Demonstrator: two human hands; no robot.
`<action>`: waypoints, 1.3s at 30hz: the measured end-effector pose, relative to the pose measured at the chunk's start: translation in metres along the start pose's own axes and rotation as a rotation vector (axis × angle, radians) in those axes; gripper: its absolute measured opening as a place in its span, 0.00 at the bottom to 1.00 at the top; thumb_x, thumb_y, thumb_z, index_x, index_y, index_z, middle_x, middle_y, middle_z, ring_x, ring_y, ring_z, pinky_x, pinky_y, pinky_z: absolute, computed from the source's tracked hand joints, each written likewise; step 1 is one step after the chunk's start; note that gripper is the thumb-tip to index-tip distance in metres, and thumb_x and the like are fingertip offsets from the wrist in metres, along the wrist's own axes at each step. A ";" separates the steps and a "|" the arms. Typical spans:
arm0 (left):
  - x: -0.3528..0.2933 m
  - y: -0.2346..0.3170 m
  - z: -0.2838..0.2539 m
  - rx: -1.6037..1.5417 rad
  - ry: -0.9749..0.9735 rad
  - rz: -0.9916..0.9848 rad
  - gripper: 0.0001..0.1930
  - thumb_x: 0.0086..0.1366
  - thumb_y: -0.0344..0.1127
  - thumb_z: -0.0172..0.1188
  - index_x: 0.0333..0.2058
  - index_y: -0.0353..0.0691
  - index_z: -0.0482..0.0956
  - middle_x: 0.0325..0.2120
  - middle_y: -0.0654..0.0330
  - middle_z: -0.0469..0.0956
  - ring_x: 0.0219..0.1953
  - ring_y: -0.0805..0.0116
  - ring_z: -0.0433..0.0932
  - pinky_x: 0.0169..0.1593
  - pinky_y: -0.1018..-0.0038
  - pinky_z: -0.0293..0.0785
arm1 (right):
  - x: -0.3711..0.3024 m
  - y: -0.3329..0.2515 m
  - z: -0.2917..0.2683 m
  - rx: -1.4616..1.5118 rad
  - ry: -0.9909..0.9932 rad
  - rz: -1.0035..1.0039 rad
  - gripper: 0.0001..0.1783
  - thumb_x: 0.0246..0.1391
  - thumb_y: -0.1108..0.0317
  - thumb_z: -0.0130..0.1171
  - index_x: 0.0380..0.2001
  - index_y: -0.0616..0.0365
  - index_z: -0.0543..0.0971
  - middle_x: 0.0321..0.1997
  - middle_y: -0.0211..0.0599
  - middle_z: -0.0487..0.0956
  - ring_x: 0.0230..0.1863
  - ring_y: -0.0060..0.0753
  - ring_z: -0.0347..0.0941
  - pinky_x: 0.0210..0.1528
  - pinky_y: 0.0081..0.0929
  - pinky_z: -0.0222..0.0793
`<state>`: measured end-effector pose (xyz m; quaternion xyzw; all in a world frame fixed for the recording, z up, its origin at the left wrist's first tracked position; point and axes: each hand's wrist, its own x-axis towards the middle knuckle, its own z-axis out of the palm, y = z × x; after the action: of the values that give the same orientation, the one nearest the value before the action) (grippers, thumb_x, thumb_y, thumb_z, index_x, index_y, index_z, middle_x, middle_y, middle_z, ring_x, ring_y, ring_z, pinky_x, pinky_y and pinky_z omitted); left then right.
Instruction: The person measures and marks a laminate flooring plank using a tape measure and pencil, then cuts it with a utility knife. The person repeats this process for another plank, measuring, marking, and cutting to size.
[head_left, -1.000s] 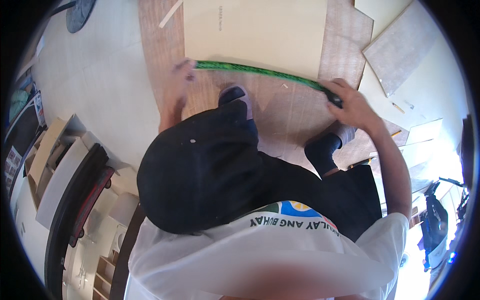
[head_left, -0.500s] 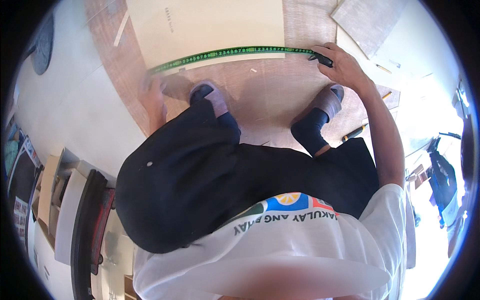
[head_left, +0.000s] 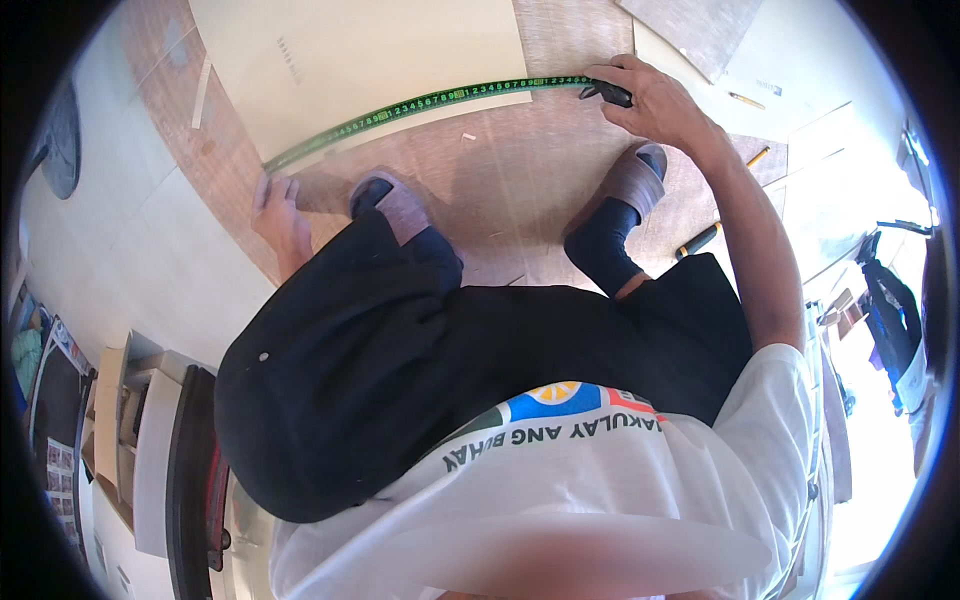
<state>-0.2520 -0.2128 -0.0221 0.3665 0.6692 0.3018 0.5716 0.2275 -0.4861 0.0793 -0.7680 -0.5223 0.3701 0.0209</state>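
A green tape measure blade (head_left: 440, 100) stretches across the lower part of a pale board (head_left: 370, 50), bowing slightly. My right hand (head_left: 660, 105) is closed round its dark case (head_left: 612, 94), just beyond the board's right edge. At the board's lower left corner, the fingers of my left hand (head_left: 282, 218) are curled at the blade's far end, fingertips against it. Exactly how they pinch it is too small to see. Below the blade, a narrow strip of the pale board shows along its edge.
Brownish plywood (head_left: 510, 190) lies under the board and my slippered feet (head_left: 635, 180). Rightward are a black-and-yellow handled tool (head_left: 699, 240), a yellow stick-like tool (head_left: 759, 156) and another panel (head_left: 695, 35). A thin strip (head_left: 202, 92) lies left. Open cartons (head_left: 120, 430) stand lower left.
My left hand, blurred before, is now sharper at the blade's end by the board's corner. The whole view has shifted, so board and tape appear further left. My right hand keeps its grip.
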 end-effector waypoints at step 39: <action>-0.010 0.006 0.019 0.080 0.109 0.024 0.23 0.69 0.21 0.58 0.62 0.25 0.70 0.39 0.58 0.78 0.35 0.71 0.77 0.39 0.74 0.76 | 0.003 0.005 0.005 -0.025 0.002 0.009 0.29 0.50 0.65 0.59 0.59 0.47 0.78 0.59 0.44 0.77 0.55 0.50 0.77 0.60 0.41 0.73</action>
<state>-0.2320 -0.2182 -0.0150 0.3799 0.7065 0.3011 0.5156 0.2288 -0.4881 0.0722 -0.7708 -0.5234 0.3630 0.0103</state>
